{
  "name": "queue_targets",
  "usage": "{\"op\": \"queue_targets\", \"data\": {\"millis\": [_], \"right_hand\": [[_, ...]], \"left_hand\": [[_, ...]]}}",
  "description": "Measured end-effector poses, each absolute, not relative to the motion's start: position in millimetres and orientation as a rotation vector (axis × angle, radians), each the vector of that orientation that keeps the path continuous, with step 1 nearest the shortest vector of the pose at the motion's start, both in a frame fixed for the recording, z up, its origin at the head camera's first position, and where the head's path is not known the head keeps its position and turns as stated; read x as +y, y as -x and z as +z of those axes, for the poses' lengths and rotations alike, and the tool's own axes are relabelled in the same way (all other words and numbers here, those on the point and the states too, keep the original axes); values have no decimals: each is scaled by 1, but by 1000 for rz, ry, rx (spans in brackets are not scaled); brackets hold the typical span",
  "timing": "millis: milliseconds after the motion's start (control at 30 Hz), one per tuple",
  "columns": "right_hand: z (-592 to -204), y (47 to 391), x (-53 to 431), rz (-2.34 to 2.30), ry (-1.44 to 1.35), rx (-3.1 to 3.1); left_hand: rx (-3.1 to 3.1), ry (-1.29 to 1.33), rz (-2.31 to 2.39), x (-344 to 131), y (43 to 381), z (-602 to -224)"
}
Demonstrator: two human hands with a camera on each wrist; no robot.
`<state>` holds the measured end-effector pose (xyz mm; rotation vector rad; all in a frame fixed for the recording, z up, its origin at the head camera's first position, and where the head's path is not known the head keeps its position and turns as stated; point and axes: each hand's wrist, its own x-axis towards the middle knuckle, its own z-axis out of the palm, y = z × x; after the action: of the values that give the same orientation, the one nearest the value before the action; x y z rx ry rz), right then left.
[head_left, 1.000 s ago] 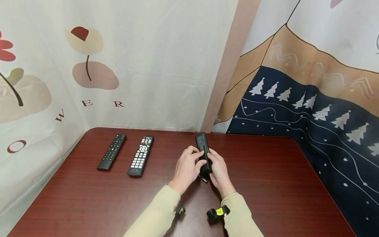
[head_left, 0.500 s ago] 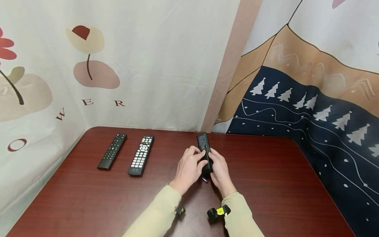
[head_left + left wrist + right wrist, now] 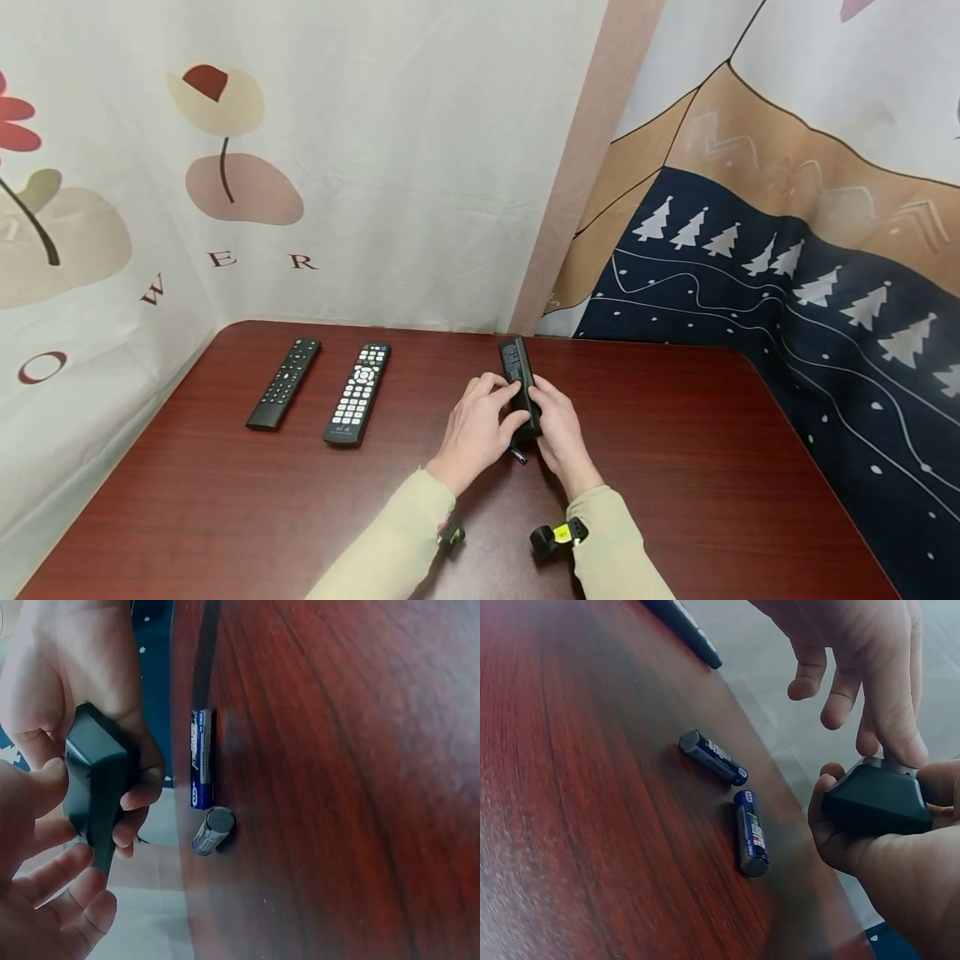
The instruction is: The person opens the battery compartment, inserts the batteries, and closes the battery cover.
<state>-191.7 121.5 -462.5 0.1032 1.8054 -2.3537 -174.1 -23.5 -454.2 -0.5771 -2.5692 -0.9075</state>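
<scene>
My right hand (image 3: 558, 425) grips a black remote control (image 3: 514, 358), its fingers wrapped round the body. The remote's back faces up, with printed text toward its far end. My left hand (image 3: 476, 429) lays its thumb and index fingertip on that back, while the other fingers stay loose beside it in the left wrist view. On the table below, two blue-and-silver AAA batteries lie close together: one battery (image 3: 201, 757) lies lengthwise and a second battery (image 3: 214, 831) sits by its end. In the right wrist view a small greyish part shows under my left thumb (image 3: 904, 746).
Two more remotes lie face up at the left of the reddish-brown table (image 3: 675, 467): a slim black remote (image 3: 283, 385) and a remote with white keys (image 3: 357, 396). Printed curtains (image 3: 420, 167) hang behind the table's far edge.
The remote shifted very slightly right early on. My left thumb has slid a little toward the remote's near end, and both forearms have spread slightly apart.
</scene>
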Motion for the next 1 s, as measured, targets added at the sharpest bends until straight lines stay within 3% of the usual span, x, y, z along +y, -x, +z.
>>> {"op": "queue_targets", "data": {"millis": [1000], "right_hand": [[-463, 196, 146, -2213, -193, 2144]], "left_hand": [[-2640, 459, -784, -63, 182, -450]]}}
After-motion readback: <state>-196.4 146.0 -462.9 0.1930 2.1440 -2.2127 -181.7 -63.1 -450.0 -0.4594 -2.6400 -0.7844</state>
